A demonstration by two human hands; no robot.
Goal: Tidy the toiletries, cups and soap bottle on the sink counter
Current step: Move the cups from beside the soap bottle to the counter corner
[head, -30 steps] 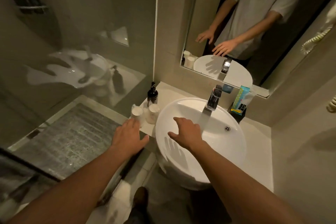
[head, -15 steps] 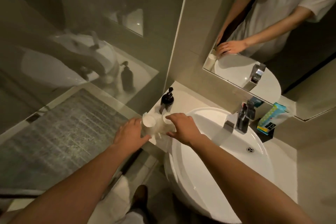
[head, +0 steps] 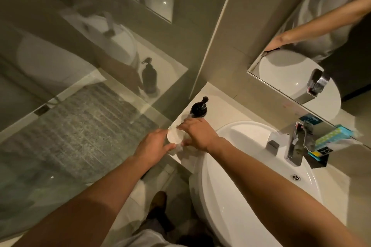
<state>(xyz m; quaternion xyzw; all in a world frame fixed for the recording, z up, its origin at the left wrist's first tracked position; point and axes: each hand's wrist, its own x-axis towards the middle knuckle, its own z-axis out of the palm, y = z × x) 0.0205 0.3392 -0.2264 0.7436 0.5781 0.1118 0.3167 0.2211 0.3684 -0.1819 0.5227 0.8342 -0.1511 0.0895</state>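
A dark soap bottle (head: pixel 198 108) stands just beyond the hands at the counter's (head: pixel 224 110) left end; basin (head: pixel 251 166), tap (head: pixel 297 146) and toiletry packets (head: pixel 331 140) lie right. The left hand (head: pixel 154 146) grips a white cup (head: pixel 175 136). The right hand (head: pixel 198 134) covers a second; its grip cannot be told.

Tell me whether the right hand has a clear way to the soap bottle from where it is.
Probably yes. The right hand sits just in front of the soap bottle with nothing between them, though its fingers are busy at the cup.
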